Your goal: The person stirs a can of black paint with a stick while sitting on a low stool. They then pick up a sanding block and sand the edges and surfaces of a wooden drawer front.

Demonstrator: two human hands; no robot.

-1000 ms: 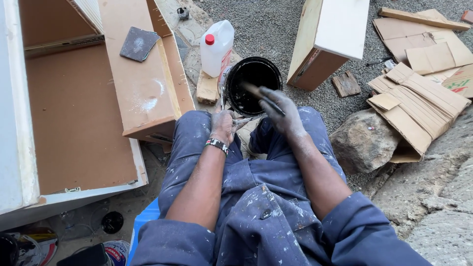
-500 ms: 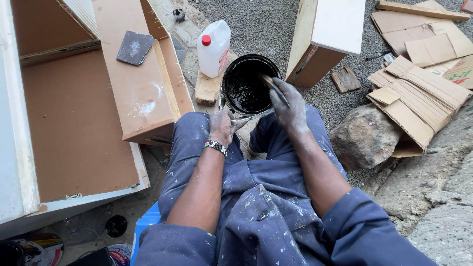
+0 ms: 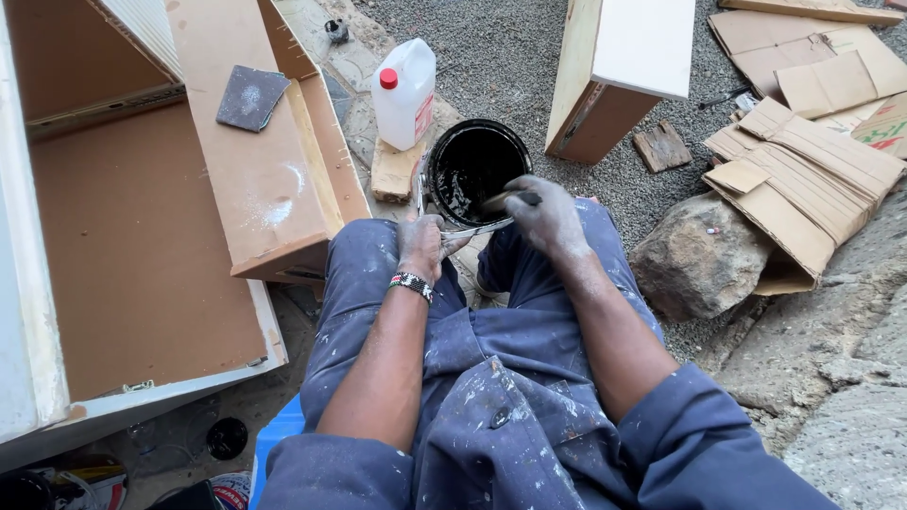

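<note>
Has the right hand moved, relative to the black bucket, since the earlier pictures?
Yes. The right hand was beyond the black bucket's right rim half a second ago; now it sits lower against the near rim, holding a stick over the opening.

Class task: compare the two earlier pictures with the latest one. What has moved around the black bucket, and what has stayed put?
The right hand has come back toward the body, drawing its dark-handled tool from over the middle of the black bucket to its near rim. The left hand keeps its grip on the bucket's near edge. The white jug, the grey sanding pad on the board and the rock lie as before.
</note>
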